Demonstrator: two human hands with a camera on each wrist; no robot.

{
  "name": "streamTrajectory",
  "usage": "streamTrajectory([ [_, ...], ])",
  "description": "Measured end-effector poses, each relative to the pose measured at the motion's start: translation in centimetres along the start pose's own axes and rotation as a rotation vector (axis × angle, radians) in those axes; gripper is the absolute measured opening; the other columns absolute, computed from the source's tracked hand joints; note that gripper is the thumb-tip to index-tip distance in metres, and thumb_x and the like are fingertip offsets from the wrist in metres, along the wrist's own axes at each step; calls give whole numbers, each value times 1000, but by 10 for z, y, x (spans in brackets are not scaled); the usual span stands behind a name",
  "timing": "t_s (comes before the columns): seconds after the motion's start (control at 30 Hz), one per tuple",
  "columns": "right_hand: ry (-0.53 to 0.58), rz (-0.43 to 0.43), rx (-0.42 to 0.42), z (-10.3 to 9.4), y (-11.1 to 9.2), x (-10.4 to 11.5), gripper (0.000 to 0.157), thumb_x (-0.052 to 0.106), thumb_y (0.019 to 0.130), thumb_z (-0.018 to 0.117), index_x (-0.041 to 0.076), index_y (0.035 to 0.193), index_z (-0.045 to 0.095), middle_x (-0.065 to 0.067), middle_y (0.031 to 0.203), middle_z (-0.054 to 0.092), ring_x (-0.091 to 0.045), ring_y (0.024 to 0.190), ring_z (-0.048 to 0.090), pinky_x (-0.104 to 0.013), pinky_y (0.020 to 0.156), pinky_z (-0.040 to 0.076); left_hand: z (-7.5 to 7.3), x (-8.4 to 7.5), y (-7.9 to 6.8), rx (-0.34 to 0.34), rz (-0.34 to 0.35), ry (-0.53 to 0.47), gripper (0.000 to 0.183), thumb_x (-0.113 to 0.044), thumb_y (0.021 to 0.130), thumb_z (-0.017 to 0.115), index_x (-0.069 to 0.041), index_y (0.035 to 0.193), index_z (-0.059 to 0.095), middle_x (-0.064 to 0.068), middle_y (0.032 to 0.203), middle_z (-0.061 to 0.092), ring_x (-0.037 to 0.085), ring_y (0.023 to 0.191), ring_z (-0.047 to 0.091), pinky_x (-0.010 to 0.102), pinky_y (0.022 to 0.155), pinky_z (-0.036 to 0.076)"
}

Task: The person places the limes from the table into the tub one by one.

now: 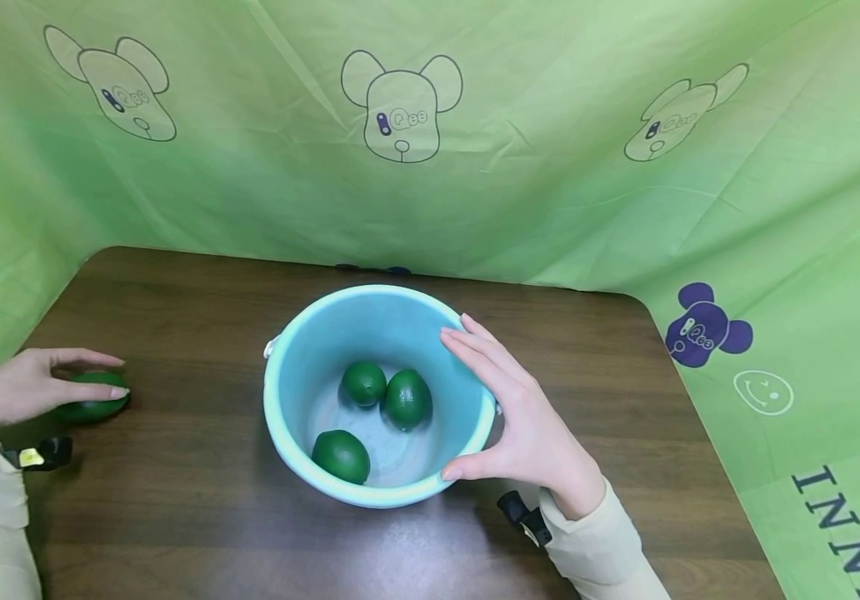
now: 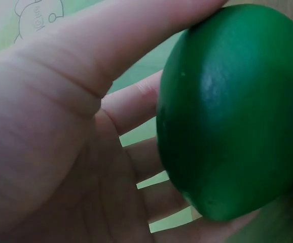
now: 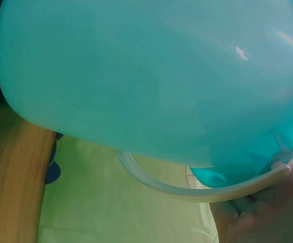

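At the left of the table my left hand [image 1: 28, 387] holds a dark green lime [image 1: 92, 404]. In the left wrist view the thumb lies along one side of this lime [image 2: 237, 111], and the fingers reach around its other side. My right hand [image 1: 531, 417] grips the right rim of a light blue bucket [image 1: 377, 497], thumb at the near edge and fingers spread along the far right. Inside the bucket lie three more limes, two side by side [image 1: 408, 400] and one by the near wall [image 1: 341, 457]. The right wrist view shows the bucket's outer wall [image 3: 136, 76] large.
A brown wooden table [image 1: 197, 542] carries the bucket at its middle. Green printed cloth [image 1: 535, 208] hangs behind it and along both sides. In the right wrist view the pale bucket handle [image 3: 202, 194] hangs out from the wall. Dark wrist straps [image 1: 527, 518] sit at both cuffs.
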State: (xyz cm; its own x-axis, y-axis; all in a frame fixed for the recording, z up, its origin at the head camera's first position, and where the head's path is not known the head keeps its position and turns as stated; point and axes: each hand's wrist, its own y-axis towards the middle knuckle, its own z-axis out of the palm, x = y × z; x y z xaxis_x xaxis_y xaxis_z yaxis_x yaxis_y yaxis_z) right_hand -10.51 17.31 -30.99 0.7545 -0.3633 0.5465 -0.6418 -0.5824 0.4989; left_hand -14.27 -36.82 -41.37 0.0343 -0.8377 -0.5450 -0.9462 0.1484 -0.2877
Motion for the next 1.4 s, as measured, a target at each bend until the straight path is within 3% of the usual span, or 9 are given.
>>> streamTrajectory([
  [0.2,8,-4,3,0,0,-1,104,68,67,69,-4,137,42,-19,138,41,-42,133,24,-47,104,29,0,-2,-1,3,-6,5,54,-51,83,65,-13,122,63,36,126,46,54,110,44,54,73,43],
  [0.43,3,-7,3,-1,1,-2,103,67,67,70,-3,137,43,-18,139,41,-41,133,25,-46,105,29,-3,-3,1,-34,3,16,52,-51,83,65,-12,118,65,36,125,47,48,107,50,45,70,45],
  [0.63,-2,-11,-4,0,0,-1,104,69,67,66,-4,137,43,-19,138,42,-42,132,25,-46,105,29,-6,-3,4,-43,-8,12,57,-52,84,63,-10,122,62,36,127,44,51,109,46,54,73,43],
  [0.87,1,-9,-3,0,0,-1,104,69,66,67,-4,137,42,-19,138,42,-42,133,25,-46,105,28,-7,-6,6,-69,-21,20,61,-54,87,57,-6,126,58,35,127,45,43,105,50,50,73,42],
  [0.97,1,-2,2,0,0,-1,104,69,66,67,-3,137,42,-19,138,41,-42,133,24,-46,105,28,-7,-8,7,-79,-22,16,62,-54,89,55,-3,124,58,34,126,47,49,110,45,56,76,40],
  [1.17,2,2,4,0,1,0,104,69,66,67,-3,137,42,-19,138,41,-42,133,24,-46,105,28,-3,-12,12,-109,-19,11,62,-53,90,53,0,121,59,29,118,55,48,106,50,56,76,41],
  [1.4,4,7,4,-1,1,0,104,70,67,67,-4,137,42,-19,138,41,-42,133,24,-47,105,28,-3,-21,17,-90,-29,3,69,-56,92,47,3,127,53,33,126,47,50,113,42,60,80,38],
])
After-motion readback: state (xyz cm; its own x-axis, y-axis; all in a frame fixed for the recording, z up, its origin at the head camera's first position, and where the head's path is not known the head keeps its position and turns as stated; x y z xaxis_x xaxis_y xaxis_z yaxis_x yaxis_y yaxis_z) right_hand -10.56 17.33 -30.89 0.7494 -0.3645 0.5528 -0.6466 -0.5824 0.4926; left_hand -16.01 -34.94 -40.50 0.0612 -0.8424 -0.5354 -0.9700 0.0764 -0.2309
